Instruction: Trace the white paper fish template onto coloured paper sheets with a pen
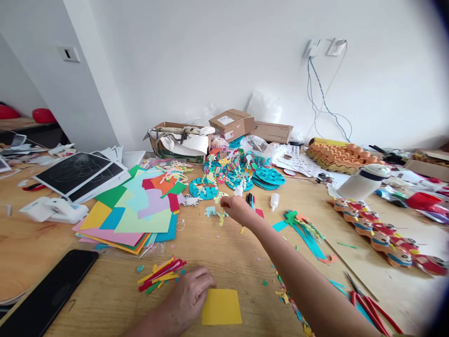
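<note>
Over the bench (210, 248), the right hand's (239, 211) fingers pinch a curly-tailed paper ornament (221, 215), apparently letting its tail hang free, while the left hand (191, 292), grip unclear, rests at a yellow paper square's (222, 307) edge.

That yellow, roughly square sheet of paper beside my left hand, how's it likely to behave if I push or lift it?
The yellow, roughly square sheet of paper looks thin, so it's probably light and bendy. Lying flat with no object on top, it may slide easily across the smooth-looking wooden table. Its near-flush edges could be fiddly to lift.
</note>
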The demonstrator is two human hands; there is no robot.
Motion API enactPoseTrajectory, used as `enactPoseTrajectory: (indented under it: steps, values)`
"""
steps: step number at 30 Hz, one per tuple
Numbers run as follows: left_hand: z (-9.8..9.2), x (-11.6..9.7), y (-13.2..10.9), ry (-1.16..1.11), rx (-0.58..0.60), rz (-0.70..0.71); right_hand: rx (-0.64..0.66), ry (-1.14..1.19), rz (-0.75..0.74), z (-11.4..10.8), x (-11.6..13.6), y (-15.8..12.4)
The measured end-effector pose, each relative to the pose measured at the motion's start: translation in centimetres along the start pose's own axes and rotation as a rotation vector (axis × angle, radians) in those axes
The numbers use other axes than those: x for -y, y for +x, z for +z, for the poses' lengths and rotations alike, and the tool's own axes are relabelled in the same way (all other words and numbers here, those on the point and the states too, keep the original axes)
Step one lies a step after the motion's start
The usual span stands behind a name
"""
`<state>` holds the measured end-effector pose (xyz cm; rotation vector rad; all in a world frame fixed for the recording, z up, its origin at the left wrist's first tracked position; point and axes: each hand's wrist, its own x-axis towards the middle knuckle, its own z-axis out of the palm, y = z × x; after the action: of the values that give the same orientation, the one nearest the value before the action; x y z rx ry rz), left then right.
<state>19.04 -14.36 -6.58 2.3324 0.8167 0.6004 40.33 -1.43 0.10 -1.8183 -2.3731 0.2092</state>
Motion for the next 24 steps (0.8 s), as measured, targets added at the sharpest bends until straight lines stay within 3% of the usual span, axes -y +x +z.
enactPoseTrajectory:
  steps: [6,15,24]
  values:
    - [0.2,0.2,0.0,0.007,-0.023,0.010,-0.015,0.052,-0.099,0.8,-0.4,-0.3]
    - [-0.2,0.0,0.0,0.001,0.013,-0.007,0.006,-0.028,0.017,3.2,0.1,0.9]
    - [0.0,0.2,0.0,-0.004,-0.003,0.011,0.086,-0.146,0.070,3.2,0.7,0.5]
